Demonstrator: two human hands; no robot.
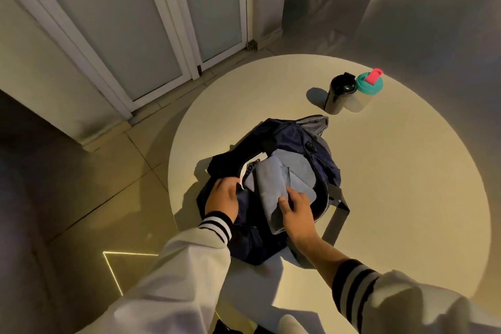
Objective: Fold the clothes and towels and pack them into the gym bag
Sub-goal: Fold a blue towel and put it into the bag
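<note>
A dark navy gym bag (292, 138) lies open on the round white table (393, 171). Folded light blue cloth (273, 187) fills its opening, one folded piece lying on top of another. My left hand (222, 195) grips the bag's left rim and holds the opening apart. My right hand (296, 210) holds the near end of the top folded blue piece, with fingers over it and thumb at its side. The bag's black strap (337, 214) trails to the right on the table.
A black bottle (339, 95) and a clear bottle with a teal lid and pink cap (366, 91) stand together at the table's far right. White-framed frosted glass doors (151, 22) are beyond the table on the left, above a tiled floor.
</note>
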